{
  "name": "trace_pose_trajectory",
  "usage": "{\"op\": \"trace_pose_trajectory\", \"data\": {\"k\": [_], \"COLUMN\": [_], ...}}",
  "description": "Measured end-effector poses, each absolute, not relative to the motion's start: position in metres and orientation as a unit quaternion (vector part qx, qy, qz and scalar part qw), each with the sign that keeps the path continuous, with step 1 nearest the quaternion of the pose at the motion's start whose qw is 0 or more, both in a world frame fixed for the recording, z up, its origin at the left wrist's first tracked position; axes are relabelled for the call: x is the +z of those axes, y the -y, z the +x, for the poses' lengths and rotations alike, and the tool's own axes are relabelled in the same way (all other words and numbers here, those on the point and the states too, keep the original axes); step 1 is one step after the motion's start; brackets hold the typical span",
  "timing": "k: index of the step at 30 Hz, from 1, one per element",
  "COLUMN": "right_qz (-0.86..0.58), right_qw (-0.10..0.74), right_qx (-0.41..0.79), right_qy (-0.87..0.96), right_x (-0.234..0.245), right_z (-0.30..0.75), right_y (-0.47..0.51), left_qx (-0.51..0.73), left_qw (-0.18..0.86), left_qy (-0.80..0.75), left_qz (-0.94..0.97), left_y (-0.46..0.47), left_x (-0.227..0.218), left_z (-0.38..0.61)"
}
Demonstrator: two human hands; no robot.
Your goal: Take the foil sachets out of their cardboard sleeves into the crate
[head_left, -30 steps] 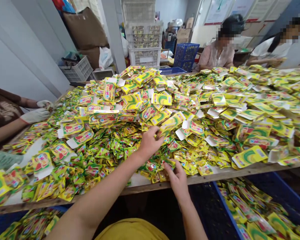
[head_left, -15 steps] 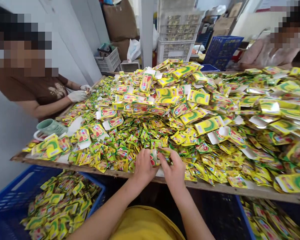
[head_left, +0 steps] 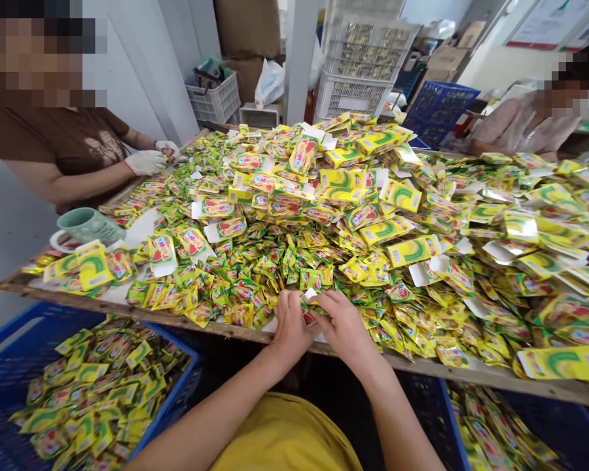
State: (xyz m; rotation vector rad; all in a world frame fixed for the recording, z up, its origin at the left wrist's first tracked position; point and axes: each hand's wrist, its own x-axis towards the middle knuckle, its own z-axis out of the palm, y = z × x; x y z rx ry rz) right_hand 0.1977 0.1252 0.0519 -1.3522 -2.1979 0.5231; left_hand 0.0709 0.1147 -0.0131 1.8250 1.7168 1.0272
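The left grip, a bare hand (head_left: 294, 324), and the right grip, also bare (head_left: 341, 320), are curled inward towards each other, fingers bent, both grasping one small printed cardboard carton with a white end flap (head_left: 311, 294). It sits between the two sets of fingertips, just above the near edge of the desk. A second ago the left grip was out at a carton on the heap while the right one was among the sachets; half a second ago they had met, and now less of the carton shows between them. I judge that picking up has given way to two-handed handling, probably around the flap.

The flap end faces away from the person, up towards the heap, with a little red and green print below it. The fingers cover most of the body, so its long axis cannot be told with confidence.

Just beyond the fingertips spread small, glossy yellow-and-green sachets (head_left: 275, 265), and behind those rises a heap of yellow, green and red cardboard cartons (head_left: 341, 178). The long wooden desk (head_left: 422, 369) carries them all, a pale green patterned mug (head_left: 88, 226) standing at its left end. A blue plastic crate (head_left: 10, 366) of cartons is below on the left. Farther off, a co-worker's white-gloved hands (head_left: 147, 162) rest at the desk's left side.
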Motion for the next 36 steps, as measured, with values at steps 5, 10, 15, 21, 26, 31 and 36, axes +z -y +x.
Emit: {"op": "trace_pose_trajectory", "data": {"k": [5, 10, 15, 21, 26, 31, 36], "right_qz": [-0.476, -0.439, -0.426, -0.418, -0.471, -0.432, -0.415], "right_qw": [0.264, 0.248, 0.207, 0.173, 0.198, 0.184, 0.176], "right_qx": [0.188, 0.206, 0.274, 0.249, 0.210, 0.232, 0.237], "right_qy": [0.817, 0.839, 0.837, 0.856, 0.834, 0.852, 0.860], "right_x": [0.046, 0.052, 0.065, 0.066, 0.059, 0.064, 0.064], "right_z": [0.187, 0.181, 0.183, 0.173, 0.172, 0.176, 0.178], "right_y": [-0.122, -0.117, -0.121, -0.122, -0.125, -0.129, -0.127], "left_qx": [0.387, 0.393, 0.412, 0.446, 0.453, 0.441, 0.430], "left_qw": [0.332, 0.461, 0.487, 0.541, 0.625, 0.652, 0.638], "left_qy": [-0.561, -0.534, -0.492, -0.422, -0.360, -0.354, -0.362], "left_qz": [0.653, 0.589, 0.593, 0.575, 0.524, 0.505, 0.527], "left_y": [-0.111, -0.111, -0.112, -0.116, -0.119, -0.118, -0.114], "left_x": [-0.011, -0.018, -0.025, -0.019, -0.010, -0.007, -0.009], "left_z": [0.045, 0.033, 0.032, 0.028, 0.015, 0.009, 0.009]}}
